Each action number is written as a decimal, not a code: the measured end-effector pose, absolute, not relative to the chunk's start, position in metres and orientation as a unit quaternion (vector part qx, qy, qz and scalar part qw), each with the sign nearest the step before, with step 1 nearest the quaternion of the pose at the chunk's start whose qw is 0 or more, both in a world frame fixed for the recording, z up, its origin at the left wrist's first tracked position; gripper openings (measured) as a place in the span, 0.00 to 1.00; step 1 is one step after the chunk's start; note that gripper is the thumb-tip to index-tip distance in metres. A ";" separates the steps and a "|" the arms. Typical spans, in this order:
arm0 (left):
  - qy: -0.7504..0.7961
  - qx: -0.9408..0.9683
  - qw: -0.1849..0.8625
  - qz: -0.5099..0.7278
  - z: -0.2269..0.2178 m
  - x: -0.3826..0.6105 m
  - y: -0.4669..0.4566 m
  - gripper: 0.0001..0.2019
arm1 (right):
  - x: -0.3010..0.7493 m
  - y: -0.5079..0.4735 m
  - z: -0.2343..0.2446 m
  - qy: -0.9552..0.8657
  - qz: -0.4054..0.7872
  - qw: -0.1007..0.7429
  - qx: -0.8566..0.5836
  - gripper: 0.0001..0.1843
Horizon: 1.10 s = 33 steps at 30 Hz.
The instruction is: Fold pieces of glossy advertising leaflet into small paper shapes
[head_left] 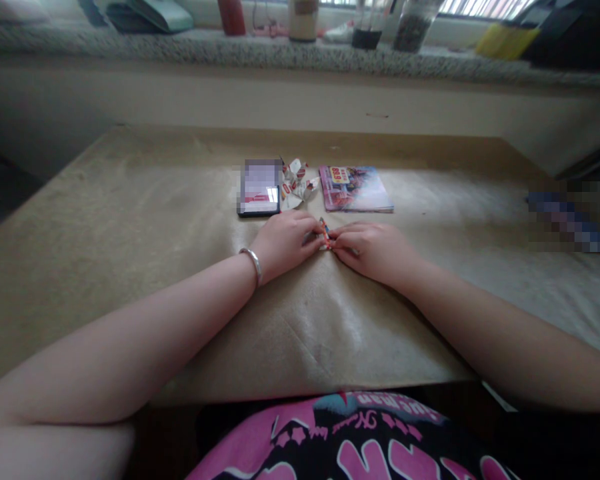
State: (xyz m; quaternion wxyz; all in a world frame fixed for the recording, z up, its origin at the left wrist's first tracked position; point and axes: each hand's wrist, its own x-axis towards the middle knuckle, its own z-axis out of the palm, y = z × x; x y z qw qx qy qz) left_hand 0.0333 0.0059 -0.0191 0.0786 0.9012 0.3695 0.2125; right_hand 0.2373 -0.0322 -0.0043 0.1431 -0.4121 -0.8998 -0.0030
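Note:
Between my two hands is a small, narrow piece of folded paper [326,235], printed in red, orange and blue with some white. My left hand [289,241], with a silver bracelet [253,265] at its wrist, pinches the paper from the left. From the right, the fingertips of my right hand [375,248] grip the other side. Fingers cover part of the paper, and its exact shape is too small to make out. Both hands rest low over the table in front of me.
Just beyond my left hand lie a phone-like device [261,183] and crumpled printed wrappers [297,190]. A colourful booklet [357,190] lies beyond my right hand. The cloth-covered table [130,267] meets a wall below a granite windowsill [260,55] holding jars. A blurred-out item [573,220] is far right.

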 end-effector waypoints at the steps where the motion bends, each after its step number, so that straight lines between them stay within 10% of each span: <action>1: 0.371 0.901 0.078 0.210 -0.019 0.033 0.006 0.12 | 0.238 -0.032 -0.004 -0.902 -0.002 0.144 -0.408 0.12; 16: 0.426 0.883 0.104 0.169 -0.015 0.038 0.005 0.14 | 0.241 -0.030 -0.001 -0.903 0.016 0.142 -0.404 0.13; 22: 0.460 0.864 0.111 0.174 -0.017 0.037 0.006 0.31 | 0.240 -0.031 -0.004 -0.888 0.033 0.177 -0.423 0.11; 33: 0.410 0.886 0.110 0.186 -0.015 0.035 0.003 0.19 | 0.233 -0.031 -0.011 -0.853 0.010 0.194 -0.485 0.11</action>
